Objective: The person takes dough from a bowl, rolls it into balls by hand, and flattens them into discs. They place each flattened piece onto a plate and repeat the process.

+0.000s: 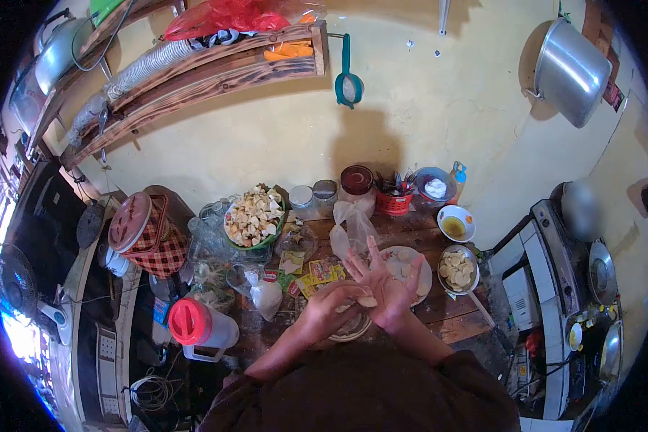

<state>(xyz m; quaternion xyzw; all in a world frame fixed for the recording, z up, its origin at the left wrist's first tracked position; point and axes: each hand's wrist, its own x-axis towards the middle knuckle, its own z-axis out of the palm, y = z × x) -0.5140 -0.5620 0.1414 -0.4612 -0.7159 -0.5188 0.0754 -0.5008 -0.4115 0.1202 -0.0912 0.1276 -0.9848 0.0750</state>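
Note:
My left hand (331,308) is closed, its fingers pinched on a small pale flat piece (367,302) beside my right palm. My right hand (390,286) is held up with the palm showing and the fingers spread, close to the piece. Under my hands is a round bowl (354,333), mostly hidden. Behind my right hand, a flowered white plate (426,282) carries pale flat rounds. A long-handled pan (475,272) of similar pale pieces stands to the right.
Around these lie seasoning packets (322,271), a bag of white powder (266,297), a green basket of cut pieces (253,219), lidded jars (356,181), a red cutlery basket (394,203) and a yellowish bowl (455,225). A red-lidded pitcher (201,327) stands front left, a stove (554,252) right.

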